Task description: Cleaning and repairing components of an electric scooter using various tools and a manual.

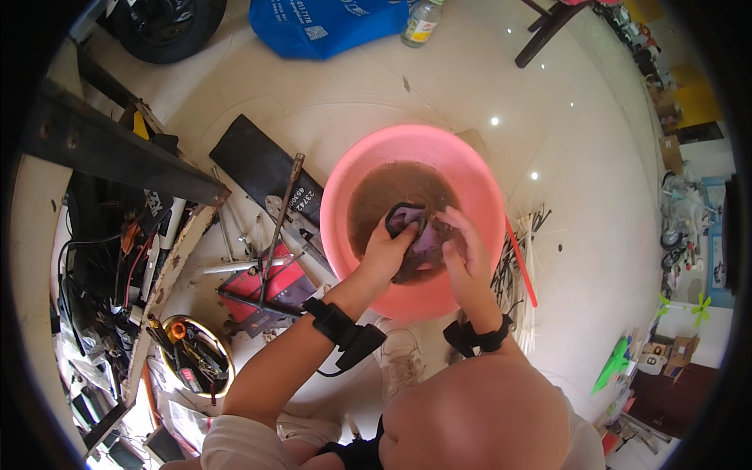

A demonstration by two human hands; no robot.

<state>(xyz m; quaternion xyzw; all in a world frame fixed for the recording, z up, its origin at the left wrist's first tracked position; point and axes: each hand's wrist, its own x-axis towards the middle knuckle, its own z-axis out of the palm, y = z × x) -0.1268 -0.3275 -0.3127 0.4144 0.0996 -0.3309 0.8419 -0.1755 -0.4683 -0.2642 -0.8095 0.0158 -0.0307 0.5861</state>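
Note:
A pink basin (pixel 335 164) on the floor holds murky brown water (pixel 384 184). Over the water, my left hand (pixel 389 249) is closed around a wet purple piece with a thick black edge (pixel 427 241); its exact kind is unclear. The thumb lies on top of it, and its lower part hangs at or in the water. At the right side of the basin, my right hand (pixel 468 258) has its fingers apart and curved toward the purple piece, with nothing visible in them. Black devices are strapped around both wrists.
Left of the basin lie a black flat pouch (pixel 251 157), a T-shaped wrench (pixel 283 215) and a red box (pixel 286 282). A round tin of tools (pixel 227 356) stands nearer. Right of the basin are loose cable ties (pixel 526 258). A blue bag (pixel 313 31) and glass jar (pixel 421 23) stand beyond.

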